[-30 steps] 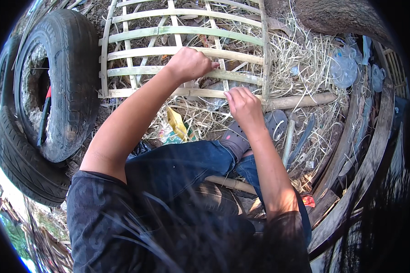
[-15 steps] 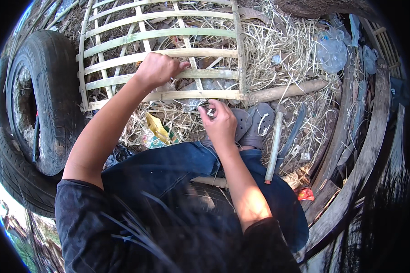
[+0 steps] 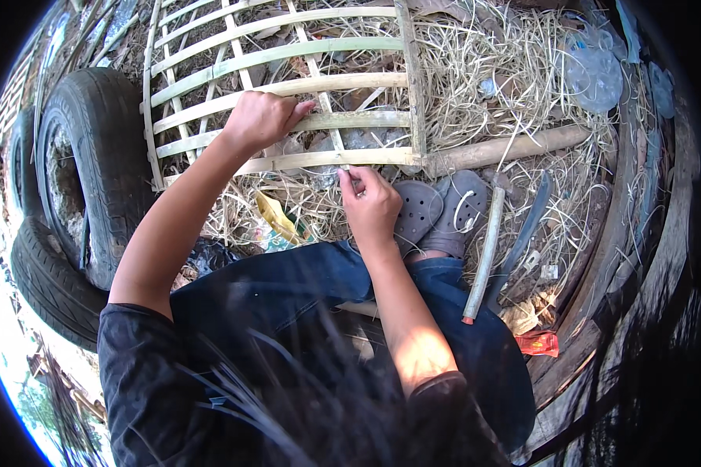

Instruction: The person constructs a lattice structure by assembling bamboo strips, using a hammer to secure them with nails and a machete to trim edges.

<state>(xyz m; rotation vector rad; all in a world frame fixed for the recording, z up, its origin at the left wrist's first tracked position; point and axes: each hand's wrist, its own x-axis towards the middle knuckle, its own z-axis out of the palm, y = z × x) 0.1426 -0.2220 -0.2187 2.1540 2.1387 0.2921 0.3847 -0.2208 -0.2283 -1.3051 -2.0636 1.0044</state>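
Note:
A bamboo lattice panel of pale, flat woven slats lies in front of me, with a thicker bar along its right side. My left hand is closed over one of its slats near the lower middle, the thumb pointing right. Just below the panel's nearest slat, my right hand has thumb and forefinger pinched together beside the end of a cross strip. Whatever lies between those fingertips is too small to make out. The other fingers of that hand are curled in.
Old tyres stand at the left. Right of my clogs lie a stick-like pale rod and a long dark blade. A wooden pole crosses the straw. Clear plastic lies far right; a yellow wrapper lies nearer.
My right hand's fingertips have come up to the panel's nearest slat and pinched closer together. The left hand stays on the lattice. The whole view has shifted slightly.

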